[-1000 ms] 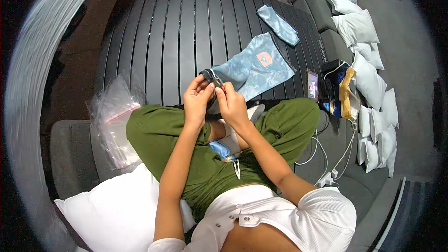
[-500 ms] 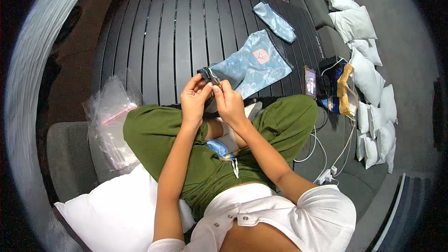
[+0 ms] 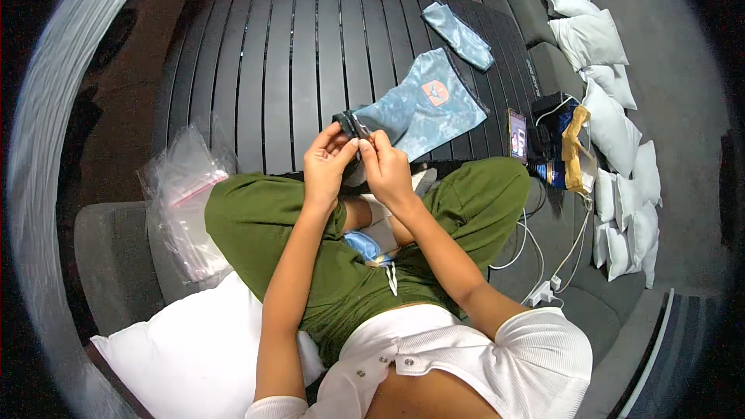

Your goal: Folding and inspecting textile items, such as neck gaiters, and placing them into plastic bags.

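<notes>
A pale blue mottled fabric sleeve [image 3: 419, 112] with an orange patch lies across the slatted table's near right part. Its narrow end, edged with a dark band [image 3: 346, 122], is raised toward me. My left hand [image 3: 324, 161] pinches this band from the left with thumb and fingers. From the right, my right hand [image 3: 386, 171] closes its thumb and fingertips on the same edge, close beside the left thumb. The fingers hide part of the band. Farther back, a second blue sleeve [image 3: 458, 36] lies narrow and apparently folded.
The dark slatted table [image 3: 279, 70] spans the area ahead. Clear plastic bags [image 3: 190, 217] lie left of my knee. A phone [image 3: 517, 136] stands upright at right, beside a yellow and blue package [image 3: 573, 155] and white cables [image 3: 535, 248]. White pillows [image 3: 594, 39] line the right side.
Both hands have shifted very slightly to the right with the banded edge, still pinching it. The sleeve's wide end and the second sleeve stay in place.
</notes>
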Available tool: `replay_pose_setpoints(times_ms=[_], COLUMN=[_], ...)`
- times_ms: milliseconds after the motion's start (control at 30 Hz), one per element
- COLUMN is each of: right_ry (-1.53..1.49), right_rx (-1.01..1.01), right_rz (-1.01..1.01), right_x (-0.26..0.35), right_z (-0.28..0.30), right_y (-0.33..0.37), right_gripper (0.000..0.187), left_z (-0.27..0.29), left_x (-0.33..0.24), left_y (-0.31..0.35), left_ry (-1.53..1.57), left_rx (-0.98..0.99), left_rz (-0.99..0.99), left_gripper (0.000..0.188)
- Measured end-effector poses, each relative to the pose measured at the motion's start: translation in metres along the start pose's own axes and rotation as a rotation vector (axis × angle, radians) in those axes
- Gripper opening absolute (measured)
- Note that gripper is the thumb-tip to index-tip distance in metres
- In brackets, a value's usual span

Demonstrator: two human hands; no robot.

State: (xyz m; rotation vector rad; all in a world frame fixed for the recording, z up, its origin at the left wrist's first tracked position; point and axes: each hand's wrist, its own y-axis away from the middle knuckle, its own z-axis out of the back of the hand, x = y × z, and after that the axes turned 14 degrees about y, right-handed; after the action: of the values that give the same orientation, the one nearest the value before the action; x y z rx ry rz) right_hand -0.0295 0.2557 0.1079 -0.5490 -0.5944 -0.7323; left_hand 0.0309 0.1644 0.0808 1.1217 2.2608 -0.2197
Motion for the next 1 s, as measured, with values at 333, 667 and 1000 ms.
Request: replay_pose_setpoints(times_ms=[333, 667, 1000], right_ry=[0.059, 0.079, 0.063], right_rx=[-0.007, 0.020, 0.025], right_rz=[0.043, 0.082, 0.102], right_x=[0.001, 0.003, -0.002], right_z=[0.003, 0.007, 0.010], right_y=[-0.005, -0.010, -0.013], right_gripper=[0.021, 0.021, 0.020], left_z=[-0.005, 0.001, 0.002], left_x=[-0.005, -0.005, -0.009], left_y=[0.003, 0.001, 0.000], left_ry=[-0.100, -0.117, -0.245], left_rx=[-0.023, -0.001, 0.013], left_rz=[0.022, 0.020, 0.026], left_gripper=[0.032, 0.031, 0.034])
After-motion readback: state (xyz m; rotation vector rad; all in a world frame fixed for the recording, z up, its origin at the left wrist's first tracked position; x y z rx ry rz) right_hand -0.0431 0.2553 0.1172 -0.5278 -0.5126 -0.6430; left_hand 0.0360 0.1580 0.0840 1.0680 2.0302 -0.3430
